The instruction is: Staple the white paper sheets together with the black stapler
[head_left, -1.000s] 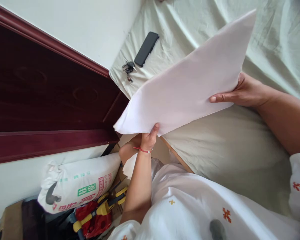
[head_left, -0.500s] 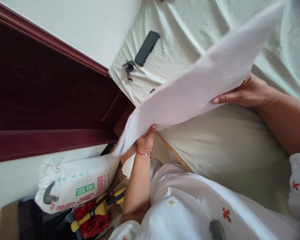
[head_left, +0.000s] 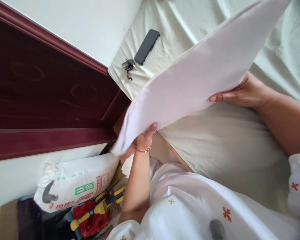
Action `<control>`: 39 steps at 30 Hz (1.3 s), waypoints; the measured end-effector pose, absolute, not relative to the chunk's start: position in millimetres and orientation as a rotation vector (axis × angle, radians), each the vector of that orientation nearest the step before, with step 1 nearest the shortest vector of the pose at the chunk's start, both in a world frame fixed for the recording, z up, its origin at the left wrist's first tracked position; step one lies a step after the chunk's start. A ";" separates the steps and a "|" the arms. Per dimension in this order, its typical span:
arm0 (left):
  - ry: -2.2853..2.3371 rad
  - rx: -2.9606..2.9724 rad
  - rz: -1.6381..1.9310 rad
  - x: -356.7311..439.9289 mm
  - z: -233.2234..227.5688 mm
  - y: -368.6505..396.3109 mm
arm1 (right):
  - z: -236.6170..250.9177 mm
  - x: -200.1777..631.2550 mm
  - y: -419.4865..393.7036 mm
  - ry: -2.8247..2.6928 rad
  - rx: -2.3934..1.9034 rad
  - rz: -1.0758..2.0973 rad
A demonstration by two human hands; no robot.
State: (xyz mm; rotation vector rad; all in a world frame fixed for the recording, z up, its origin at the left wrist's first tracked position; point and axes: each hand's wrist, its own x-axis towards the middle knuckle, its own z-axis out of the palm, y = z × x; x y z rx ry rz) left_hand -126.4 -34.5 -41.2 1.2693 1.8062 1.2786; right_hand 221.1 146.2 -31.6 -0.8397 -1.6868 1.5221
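Observation:
A large white sheet (head_left: 190,73), looking like paper, is held in the air between both hands, slanting from lower left to upper right. Its left end bends downward, and whether it has one layer or more I cannot tell. My left hand (head_left: 146,138), with a red beaded bracelet at the wrist, grips the lower edge near the left end, thumb on the near face. Farther right, my right hand (head_left: 245,91) clasps the same edge, its thumb also in front. The other fingers of both hands are mostly hidden behind the sheet.
Beyond the sheet, a black phone (head_left: 147,46) and a bunch of keys (head_left: 128,66) lie on a bed with a pale green cover (head_left: 215,140). A dark red wooden panel (head_left: 52,90) stands at left. Below it are a printed white sack (head_left: 77,180) and a red-and-yellow object (head_left: 92,213).
The sheet has tipped so that more of its near face shows, and its upper edge has risen a little. Both hands keep their grip, the right shifted slightly left.

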 end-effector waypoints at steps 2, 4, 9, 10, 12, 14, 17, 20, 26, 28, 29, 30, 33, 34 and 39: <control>1.794 1.269 1.315 -127.5 -39.2 -33.5 | -30.6 220.5 146.2 -1.738 -0.824 1.524; 1.800 1.255 1.274 -126.2 -40.2 -31.8 | -31.3 219.4 147.1 -1.835 -0.845 1.511; 1.901 1.284 1.277 -119.0 -47.8 -28.1 | -37.6 219.5 149.1 -1.931 -0.938 1.408; 1.913 1.302 1.301 -118.9 -47.6 -28.1 | -38.4 220.5 149.3 -1.921 -0.929 1.412; 1.937 1.323 1.321 -121.1 -43.6 -30.0 | -38.6 223.0 149.6 -1.891 -0.895 1.499; 1.954 1.297 1.320 -126.0 -34.4 -34.6 | -35.8 225.5 150.4 -1.733 -0.856 1.671; 1.929 1.145 1.273 -134.9 -13.3 -44.9 | -25.6 228.2 153.4 -1.308 -0.772 1.837; 1.839 0.984 1.099 -141.5 9.3 -51.7 | -14.4 230.1 158.4 -1.135 -0.783 1.863; 1.649 0.993 0.707 -141.5 26.7 -32.3 | -20.4 232.9 166.2 -1.289 -0.736 2.004; 1.593 0.970 0.574 -137.9 25.8 -20.1 | -26.3 232.8 166.3 -1.378 -0.693 2.016; 1.562 0.970 0.533 -135.2 25.5 -14.3 | -27.9 232.7 165.7 -1.435 -0.693 2.014; 1.531 0.984 0.509 -131.9 25.4 -8.9 | -28.2 232.9 164.8 -1.497 -0.704 2.009; 1.432 1.012 0.419 -119.6 26.4 3.6 | -22.6 235.1 161.7 -1.707 -0.750 1.970; 1.407 0.998 0.374 -115.2 26.5 6.8 | -19.5 236.4 160.9 -1.772 -0.766 1.966; 1.332 0.902 0.283 -98.8 19.1 19.8 | -9.2 239.9 159.0 -1.995 -0.811 2.064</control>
